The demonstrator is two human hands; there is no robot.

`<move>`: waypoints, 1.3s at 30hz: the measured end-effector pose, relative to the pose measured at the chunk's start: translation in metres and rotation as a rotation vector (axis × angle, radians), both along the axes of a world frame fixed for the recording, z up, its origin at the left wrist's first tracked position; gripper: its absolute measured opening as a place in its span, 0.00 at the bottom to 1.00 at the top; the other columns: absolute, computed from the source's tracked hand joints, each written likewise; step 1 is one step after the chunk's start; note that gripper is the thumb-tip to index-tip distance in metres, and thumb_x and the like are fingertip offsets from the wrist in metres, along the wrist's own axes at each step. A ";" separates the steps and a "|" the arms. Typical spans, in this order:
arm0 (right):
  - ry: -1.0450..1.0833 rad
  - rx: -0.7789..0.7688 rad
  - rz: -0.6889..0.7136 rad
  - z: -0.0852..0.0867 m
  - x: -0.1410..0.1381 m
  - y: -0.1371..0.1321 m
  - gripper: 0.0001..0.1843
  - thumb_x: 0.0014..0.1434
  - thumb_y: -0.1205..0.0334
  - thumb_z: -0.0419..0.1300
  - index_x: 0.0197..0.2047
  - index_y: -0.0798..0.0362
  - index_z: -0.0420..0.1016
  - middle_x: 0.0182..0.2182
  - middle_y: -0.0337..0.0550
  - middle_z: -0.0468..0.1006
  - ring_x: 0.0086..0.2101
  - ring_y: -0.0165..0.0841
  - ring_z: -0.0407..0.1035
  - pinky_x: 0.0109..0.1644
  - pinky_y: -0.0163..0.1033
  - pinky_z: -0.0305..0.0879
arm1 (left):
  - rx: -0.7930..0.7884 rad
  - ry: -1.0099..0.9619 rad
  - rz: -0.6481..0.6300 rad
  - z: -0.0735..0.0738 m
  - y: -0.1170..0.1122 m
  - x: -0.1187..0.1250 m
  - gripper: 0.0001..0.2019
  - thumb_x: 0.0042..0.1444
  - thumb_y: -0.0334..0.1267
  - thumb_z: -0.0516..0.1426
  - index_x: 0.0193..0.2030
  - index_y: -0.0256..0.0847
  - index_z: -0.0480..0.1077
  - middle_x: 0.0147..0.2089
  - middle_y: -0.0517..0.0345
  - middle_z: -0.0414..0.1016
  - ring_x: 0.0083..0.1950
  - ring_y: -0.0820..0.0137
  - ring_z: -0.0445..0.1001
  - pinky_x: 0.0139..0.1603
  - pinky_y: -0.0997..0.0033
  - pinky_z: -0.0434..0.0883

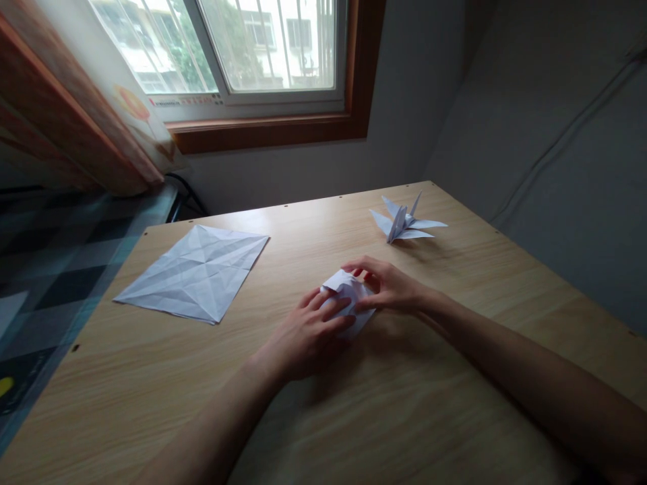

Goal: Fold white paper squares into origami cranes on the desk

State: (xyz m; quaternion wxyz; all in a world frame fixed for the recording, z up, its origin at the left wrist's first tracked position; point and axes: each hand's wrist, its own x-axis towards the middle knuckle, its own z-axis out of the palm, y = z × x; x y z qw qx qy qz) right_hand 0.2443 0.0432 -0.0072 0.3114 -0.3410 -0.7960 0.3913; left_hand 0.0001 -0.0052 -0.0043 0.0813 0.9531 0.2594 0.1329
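A small folded white paper piece (346, 291) lies on the wooden table (404, 404) near its middle. My left hand (308, 333) rests on its near side, fingers curled over the paper. From the right, my right hand (387, 283) pinches the paper's top edge with bent fingers. Both hands hold the same piece, and part of it is hidden under them.
A creased, unfolded white square sheet (197, 271) lies flat at the left. A finished paper crane (404, 221) stands at the far right. A window and curtain are behind the table; a checked bedcover lies beyond the left edge.
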 end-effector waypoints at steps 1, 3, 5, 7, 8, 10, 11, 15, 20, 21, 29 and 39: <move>0.021 -0.012 0.002 -0.001 0.002 -0.001 0.40 0.43 0.49 0.74 0.58 0.49 0.69 0.51 0.48 0.72 0.46 0.39 0.68 0.44 0.41 0.69 | 0.001 -0.001 0.000 0.000 0.000 0.000 0.17 0.61 0.42 0.55 0.57 0.48 0.69 0.61 0.52 0.69 0.63 0.55 0.64 0.64 0.48 0.60; 0.041 -0.021 0.020 -0.004 0.008 -0.002 0.46 0.40 0.49 0.76 0.61 0.48 0.66 0.54 0.49 0.70 0.49 0.41 0.67 0.48 0.44 0.68 | 0.002 -0.001 -0.003 0.000 0.000 0.000 0.17 0.61 0.42 0.55 0.56 0.48 0.70 0.62 0.52 0.68 0.62 0.55 0.64 0.64 0.48 0.60; 0.012 -0.009 0.011 -0.007 0.014 -0.002 0.45 0.41 0.50 0.75 0.61 0.46 0.66 0.55 0.48 0.70 0.49 0.40 0.66 0.48 0.43 0.68 | 0.002 -0.008 -0.002 0.000 0.000 0.000 0.16 0.61 0.42 0.55 0.55 0.48 0.71 0.62 0.52 0.68 0.61 0.55 0.65 0.64 0.49 0.59; -0.017 0.014 -0.018 -0.008 0.016 -0.001 0.39 0.44 0.52 0.74 0.59 0.47 0.69 0.53 0.47 0.71 0.48 0.39 0.67 0.45 0.41 0.68 | -0.005 -0.014 0.003 0.001 0.000 0.000 0.16 0.60 0.41 0.56 0.55 0.47 0.71 0.62 0.51 0.69 0.60 0.55 0.66 0.64 0.49 0.60; -0.021 0.020 -0.033 -0.008 0.016 -0.001 0.36 0.46 0.53 0.73 0.58 0.47 0.70 0.52 0.47 0.72 0.47 0.38 0.68 0.43 0.40 0.68 | -0.008 -0.014 0.004 0.001 0.000 0.000 0.16 0.60 0.41 0.56 0.54 0.47 0.71 0.62 0.51 0.69 0.60 0.55 0.66 0.63 0.49 0.60; -0.015 0.007 -0.057 -0.007 0.011 0.001 0.32 0.48 0.56 0.72 0.56 0.48 0.72 0.50 0.46 0.73 0.45 0.37 0.69 0.40 0.38 0.67 | -0.012 -0.010 0.006 0.001 0.000 0.000 0.15 0.60 0.41 0.57 0.54 0.47 0.71 0.62 0.52 0.69 0.63 0.54 0.64 0.64 0.49 0.59; -0.013 -0.005 -0.063 -0.005 0.008 0.002 0.31 0.48 0.58 0.72 0.55 0.49 0.72 0.49 0.46 0.74 0.44 0.37 0.69 0.40 0.37 0.67 | -0.009 -0.010 0.007 0.001 0.000 0.000 0.15 0.59 0.41 0.57 0.53 0.47 0.72 0.62 0.52 0.69 0.64 0.54 0.63 0.65 0.48 0.58; -0.037 -0.016 -0.069 0.000 -0.007 0.006 0.29 0.48 0.64 0.70 0.54 0.52 0.73 0.47 0.46 0.75 0.43 0.36 0.69 0.44 0.39 0.67 | 0.007 -0.012 0.025 -0.001 -0.001 -0.001 0.14 0.60 0.42 0.56 0.52 0.49 0.72 0.60 0.55 0.71 0.67 0.53 0.59 0.67 0.47 0.55; -0.088 0.028 -0.188 -0.002 -0.020 0.008 0.24 0.49 0.68 0.66 0.51 0.55 0.74 0.44 0.47 0.76 0.38 0.33 0.70 0.40 0.38 0.68 | 0.037 -0.026 0.049 -0.001 -0.002 0.000 0.13 0.59 0.42 0.57 0.50 0.50 0.73 0.62 0.51 0.67 0.66 0.53 0.59 0.66 0.46 0.56; -0.100 0.051 -0.217 -0.002 -0.022 0.007 0.22 0.50 0.69 0.66 0.50 0.56 0.75 0.43 0.47 0.76 0.37 0.33 0.69 0.39 0.37 0.68 | 0.051 -0.027 0.052 -0.001 -0.002 0.000 0.13 0.59 0.42 0.58 0.50 0.49 0.73 0.63 0.49 0.65 0.66 0.53 0.59 0.66 0.46 0.56; -0.150 0.362 -0.247 -0.005 -0.022 -0.008 0.11 0.55 0.76 0.59 0.37 0.53 0.78 0.35 0.43 0.78 0.37 0.34 0.72 0.42 0.37 0.67 | 0.214 -0.259 0.212 -0.009 -0.001 -0.001 0.12 0.58 0.42 0.60 0.46 0.40 0.68 0.52 0.45 0.71 0.53 0.57 0.69 0.52 0.54 0.67; -0.354 0.735 -0.048 -0.018 -0.014 -0.029 0.10 0.65 0.68 0.54 0.38 0.53 0.77 0.39 0.47 0.82 0.42 0.36 0.75 0.48 0.41 0.70 | 0.181 -0.250 0.236 -0.014 0.009 -0.002 0.07 0.62 0.35 0.55 0.40 0.44 0.76 0.43 0.56 0.81 0.44 0.66 0.76 0.46 0.62 0.70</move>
